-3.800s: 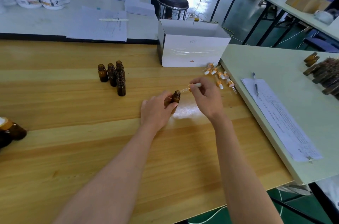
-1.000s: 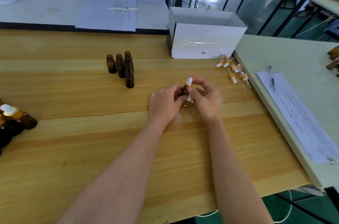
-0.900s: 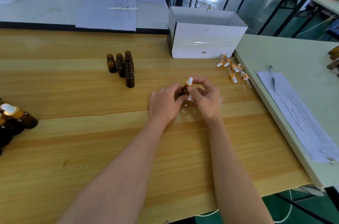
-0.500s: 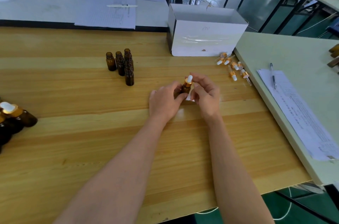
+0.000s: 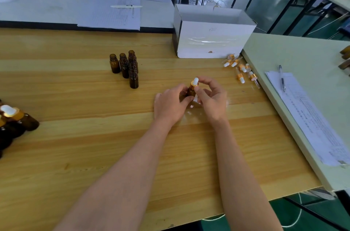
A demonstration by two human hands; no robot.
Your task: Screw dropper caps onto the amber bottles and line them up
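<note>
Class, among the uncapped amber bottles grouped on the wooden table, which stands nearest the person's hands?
The frontmost bottle, at the group's near end; the other bottles stand behind it, farther from the left hand.

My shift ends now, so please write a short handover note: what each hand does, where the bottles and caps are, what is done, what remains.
Left hand grips the amber bottle upright.
Right hand pinches its dropper cap, seated on the neck; tightness cannot be told.
Done: capped bottles at the left edge.
To do: finish this one, cap the open bottles using the loose caps beside the white box, line them up.
</note>
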